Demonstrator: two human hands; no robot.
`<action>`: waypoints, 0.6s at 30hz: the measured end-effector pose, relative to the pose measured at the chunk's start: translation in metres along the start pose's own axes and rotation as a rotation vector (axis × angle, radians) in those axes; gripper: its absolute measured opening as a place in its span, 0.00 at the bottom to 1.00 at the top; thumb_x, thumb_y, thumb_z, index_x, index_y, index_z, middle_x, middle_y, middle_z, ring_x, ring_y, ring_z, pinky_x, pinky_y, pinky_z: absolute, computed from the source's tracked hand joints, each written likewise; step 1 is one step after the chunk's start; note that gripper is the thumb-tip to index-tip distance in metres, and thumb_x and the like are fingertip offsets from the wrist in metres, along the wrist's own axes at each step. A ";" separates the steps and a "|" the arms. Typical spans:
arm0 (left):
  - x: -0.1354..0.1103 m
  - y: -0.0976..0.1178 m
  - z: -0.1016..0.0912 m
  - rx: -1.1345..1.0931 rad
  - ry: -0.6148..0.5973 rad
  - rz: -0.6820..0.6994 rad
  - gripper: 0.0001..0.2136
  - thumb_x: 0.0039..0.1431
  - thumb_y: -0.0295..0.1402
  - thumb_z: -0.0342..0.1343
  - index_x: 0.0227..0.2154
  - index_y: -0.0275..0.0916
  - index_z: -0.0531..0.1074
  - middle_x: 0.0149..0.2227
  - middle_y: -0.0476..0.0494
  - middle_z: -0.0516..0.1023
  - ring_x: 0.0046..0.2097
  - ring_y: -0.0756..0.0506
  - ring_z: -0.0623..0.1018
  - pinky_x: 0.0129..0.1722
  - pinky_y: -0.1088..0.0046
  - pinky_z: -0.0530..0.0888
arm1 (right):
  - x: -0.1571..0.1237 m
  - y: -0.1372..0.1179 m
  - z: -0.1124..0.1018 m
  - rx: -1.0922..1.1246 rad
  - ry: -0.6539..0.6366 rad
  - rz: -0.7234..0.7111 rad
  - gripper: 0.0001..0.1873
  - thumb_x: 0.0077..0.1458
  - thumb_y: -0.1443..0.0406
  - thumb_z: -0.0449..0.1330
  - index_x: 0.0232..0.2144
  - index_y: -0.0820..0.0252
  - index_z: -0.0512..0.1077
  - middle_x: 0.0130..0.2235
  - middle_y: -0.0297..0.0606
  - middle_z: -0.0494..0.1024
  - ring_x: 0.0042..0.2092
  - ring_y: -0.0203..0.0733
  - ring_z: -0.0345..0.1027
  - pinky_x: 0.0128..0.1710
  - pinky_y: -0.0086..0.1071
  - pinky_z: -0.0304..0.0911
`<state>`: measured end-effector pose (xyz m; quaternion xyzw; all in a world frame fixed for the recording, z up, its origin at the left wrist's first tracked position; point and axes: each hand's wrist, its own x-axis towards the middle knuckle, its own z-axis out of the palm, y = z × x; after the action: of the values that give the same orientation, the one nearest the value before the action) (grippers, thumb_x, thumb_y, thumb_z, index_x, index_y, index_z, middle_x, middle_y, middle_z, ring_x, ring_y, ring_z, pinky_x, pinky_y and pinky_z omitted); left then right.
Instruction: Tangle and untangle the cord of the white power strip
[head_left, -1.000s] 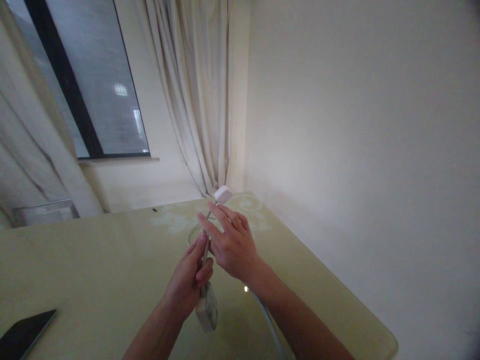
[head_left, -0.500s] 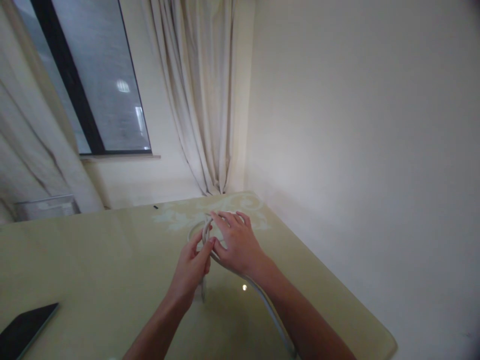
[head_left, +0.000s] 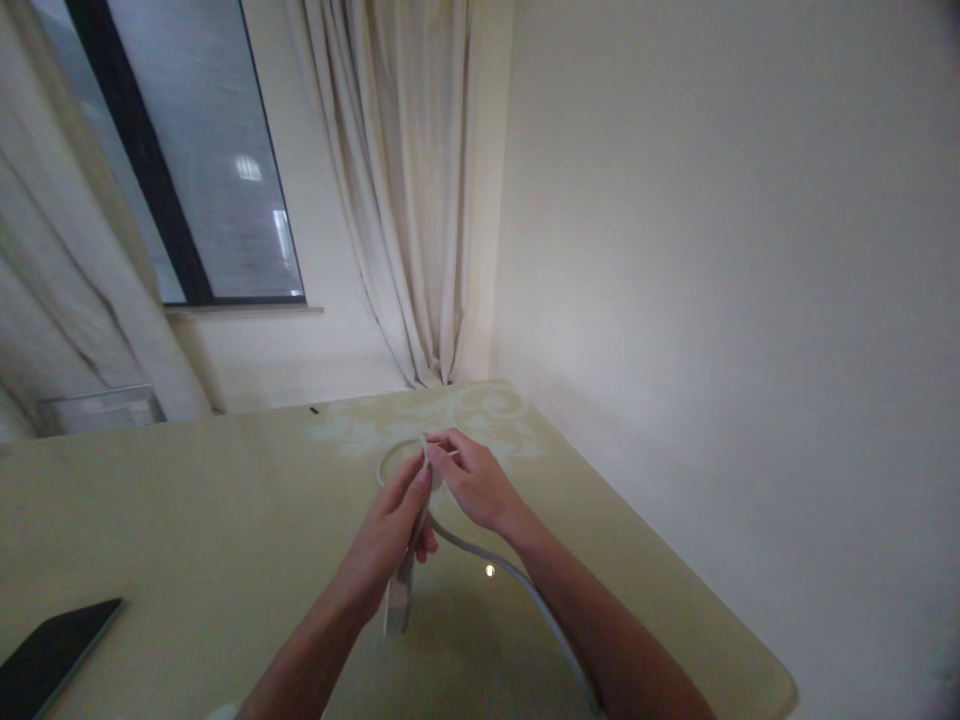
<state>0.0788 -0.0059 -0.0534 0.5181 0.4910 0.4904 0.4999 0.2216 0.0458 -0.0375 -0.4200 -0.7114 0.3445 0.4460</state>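
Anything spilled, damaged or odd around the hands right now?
No spill or damage shows. The white cable curves smoothly from the left hand. Mildly odd: a small dark object lies alone near the far edge of the table, too small to identify. The bright spot looks like a reflection.

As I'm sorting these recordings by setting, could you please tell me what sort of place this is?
It looks like an indoor room, perhaps in a home: long pale curtains hang beside a dark-framed window, and the glossy table has a pale scroll pattern.
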 end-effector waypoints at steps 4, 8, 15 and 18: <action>-0.001 -0.007 0.003 0.265 -0.062 0.115 0.33 0.67 0.54 0.50 0.70 0.42 0.61 0.53 0.30 0.80 0.19 0.51 0.74 0.17 0.71 0.74 | 0.007 0.017 0.010 0.252 0.116 0.133 0.33 0.54 0.54 0.69 0.58 0.59 0.69 0.44 0.43 0.81 0.41 0.46 0.78 0.42 0.38 0.71; -0.004 -0.011 0.007 0.546 -0.035 0.249 0.25 0.72 0.44 0.47 0.69 0.49 0.63 0.76 0.30 0.48 0.20 0.57 0.74 0.27 0.66 0.81 | 0.012 0.021 0.010 0.499 0.158 0.208 0.34 0.46 0.58 0.73 0.54 0.59 0.70 0.39 0.38 0.79 0.40 0.43 0.77 0.41 0.35 0.71; -0.002 -0.006 0.008 1.129 -0.044 0.365 0.20 0.74 0.33 0.46 0.66 0.48 0.66 0.58 0.36 0.74 0.43 0.40 0.85 0.41 0.64 0.80 | 0.012 0.027 0.005 0.452 0.226 0.086 0.42 0.44 0.70 0.67 0.63 0.50 0.64 0.47 0.36 0.72 0.38 0.37 0.76 0.34 0.30 0.71; -0.006 -0.003 0.007 1.329 -0.124 0.318 0.21 0.74 0.31 0.45 0.67 0.45 0.64 0.50 0.36 0.77 0.43 0.37 0.85 0.38 0.63 0.80 | 0.012 0.031 0.004 0.255 0.211 -0.046 0.33 0.47 0.71 0.64 0.58 0.52 0.72 0.52 0.40 0.69 0.39 0.36 0.76 0.39 0.33 0.75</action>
<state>0.0857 -0.0121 -0.0566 0.8079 0.5760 0.1220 0.0252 0.2242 0.0694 -0.0616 -0.3776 -0.6206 0.3756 0.5755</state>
